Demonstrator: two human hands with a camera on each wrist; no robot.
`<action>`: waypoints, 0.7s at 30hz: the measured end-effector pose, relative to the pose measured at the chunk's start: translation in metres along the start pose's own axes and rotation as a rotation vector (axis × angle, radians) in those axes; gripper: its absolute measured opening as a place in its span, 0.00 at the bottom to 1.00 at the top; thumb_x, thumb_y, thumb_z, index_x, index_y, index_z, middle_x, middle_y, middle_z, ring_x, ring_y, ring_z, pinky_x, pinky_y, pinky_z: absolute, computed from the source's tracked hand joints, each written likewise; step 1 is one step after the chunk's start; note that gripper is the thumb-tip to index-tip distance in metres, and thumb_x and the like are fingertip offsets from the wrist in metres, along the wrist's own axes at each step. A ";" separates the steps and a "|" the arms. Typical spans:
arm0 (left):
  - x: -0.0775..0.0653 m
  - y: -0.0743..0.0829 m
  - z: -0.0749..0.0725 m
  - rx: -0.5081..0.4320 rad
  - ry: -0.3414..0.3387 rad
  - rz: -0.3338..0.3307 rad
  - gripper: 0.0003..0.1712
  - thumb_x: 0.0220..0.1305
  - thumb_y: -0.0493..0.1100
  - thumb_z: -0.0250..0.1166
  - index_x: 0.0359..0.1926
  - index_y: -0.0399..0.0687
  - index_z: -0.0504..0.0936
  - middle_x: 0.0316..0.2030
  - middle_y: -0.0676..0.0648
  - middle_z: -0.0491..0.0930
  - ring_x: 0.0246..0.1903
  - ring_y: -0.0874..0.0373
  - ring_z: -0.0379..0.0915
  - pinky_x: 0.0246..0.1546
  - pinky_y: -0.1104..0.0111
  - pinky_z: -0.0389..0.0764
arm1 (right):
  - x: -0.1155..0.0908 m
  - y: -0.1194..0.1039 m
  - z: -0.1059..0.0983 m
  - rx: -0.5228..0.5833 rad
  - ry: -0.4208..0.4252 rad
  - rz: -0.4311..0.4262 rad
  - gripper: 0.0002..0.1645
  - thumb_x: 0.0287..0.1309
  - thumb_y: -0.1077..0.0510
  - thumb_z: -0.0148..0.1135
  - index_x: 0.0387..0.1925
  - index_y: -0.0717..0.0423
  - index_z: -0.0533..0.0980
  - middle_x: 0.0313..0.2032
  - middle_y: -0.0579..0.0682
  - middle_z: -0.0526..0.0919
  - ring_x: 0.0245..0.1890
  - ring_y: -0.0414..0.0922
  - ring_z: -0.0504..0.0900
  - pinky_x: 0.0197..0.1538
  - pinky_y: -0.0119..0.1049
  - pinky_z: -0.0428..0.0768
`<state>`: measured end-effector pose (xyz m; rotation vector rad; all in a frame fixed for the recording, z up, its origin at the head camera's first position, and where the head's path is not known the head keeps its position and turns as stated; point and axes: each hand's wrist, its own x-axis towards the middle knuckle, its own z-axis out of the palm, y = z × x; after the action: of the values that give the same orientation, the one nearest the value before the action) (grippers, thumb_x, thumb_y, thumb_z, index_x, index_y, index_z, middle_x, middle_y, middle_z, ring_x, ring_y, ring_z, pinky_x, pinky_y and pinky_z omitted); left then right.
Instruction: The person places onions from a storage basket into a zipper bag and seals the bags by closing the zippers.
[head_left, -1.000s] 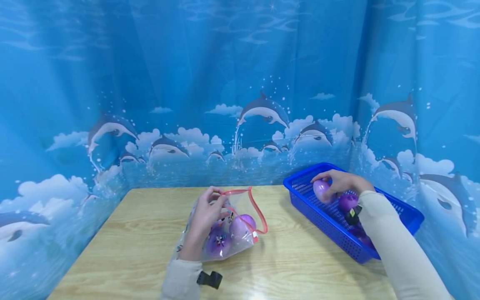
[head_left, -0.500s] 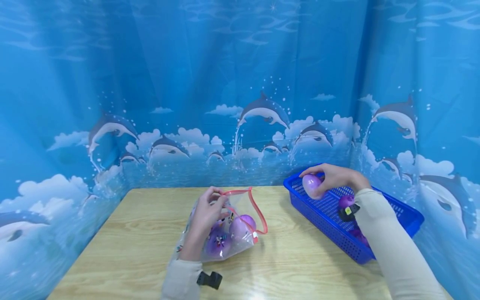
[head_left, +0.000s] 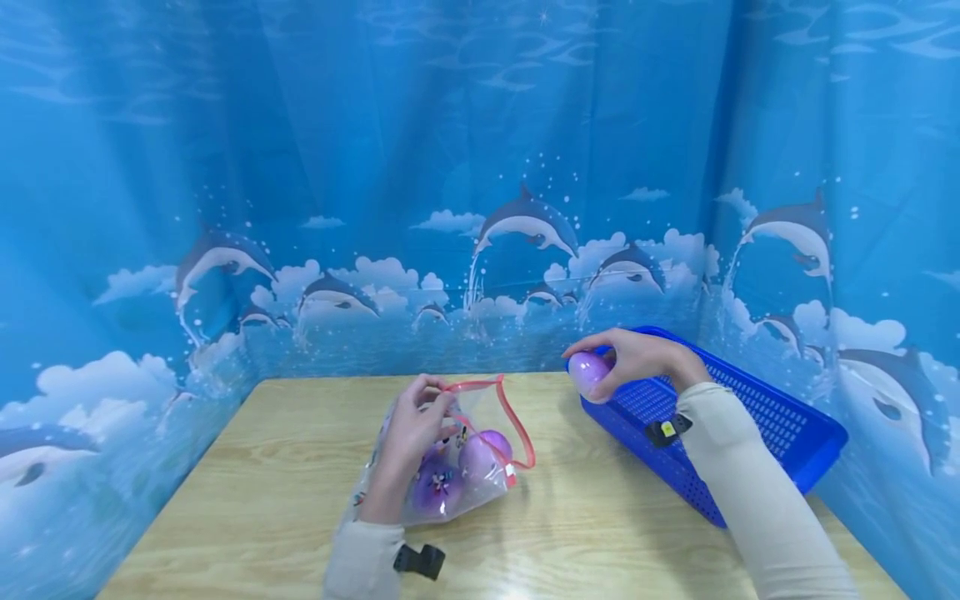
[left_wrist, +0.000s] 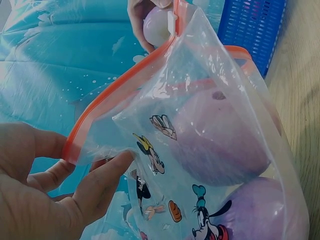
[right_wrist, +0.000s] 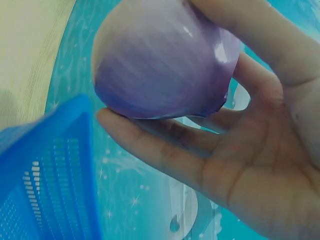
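Your right hand (head_left: 633, 358) pinches an onion (head_left: 587, 373) between thumb and fingers; the right wrist view shows one finger laid along its underside, and the palm facing it but apart. Onion: purple, paler and yellowish at one end, skin shiny, held up off the table at the left end of the blue basket (head_left: 828, 440). In the head view it overlaps that corner; you cannot tell from here whether it is directly above the rim. Your left hand (head_left: 416, 421) pinches the clear bag (head_left: 480, 493) at one end of its red edge (head_left: 516, 419), with a fingertip against the plastic wall in the left wrist view. Mouth of the bag: parted, turned towards the basket side. White slider (left_wrist: 172, 23) sits on the edge, well apart from your left fingers. Inside the bag, at least two purple onions (left_wrist: 215, 140) lie touching or nearly so, behind small cartoon prints (left_wrist: 150, 155). The bag rests on the wood-grain table (head_left: 292, 450), left of the basket. Your right sleeve (head_left: 757, 500) covers part of the basket's inside. Behind everything hangs a blue curtain (head_left: 337, 167) patterned with dolphins and clouds.
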<state>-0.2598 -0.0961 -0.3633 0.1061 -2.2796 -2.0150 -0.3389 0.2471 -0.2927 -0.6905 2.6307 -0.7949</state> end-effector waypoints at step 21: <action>-0.002 -0.001 0.002 -0.028 -0.022 0.029 0.07 0.72 0.38 0.60 0.48 0.41 0.77 0.47 0.37 0.80 0.37 0.53 0.81 0.37 0.63 0.92 | 0.008 -0.035 0.026 -0.067 -0.028 -0.174 0.40 0.52 0.52 0.79 0.67 0.40 0.75 0.63 0.55 0.76 0.56 0.53 0.76 0.50 0.42 0.86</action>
<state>-0.2582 -0.0935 -0.3642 0.0488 -2.2515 -2.0424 -0.3224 0.2064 -0.2947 -0.9530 2.6085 -0.7404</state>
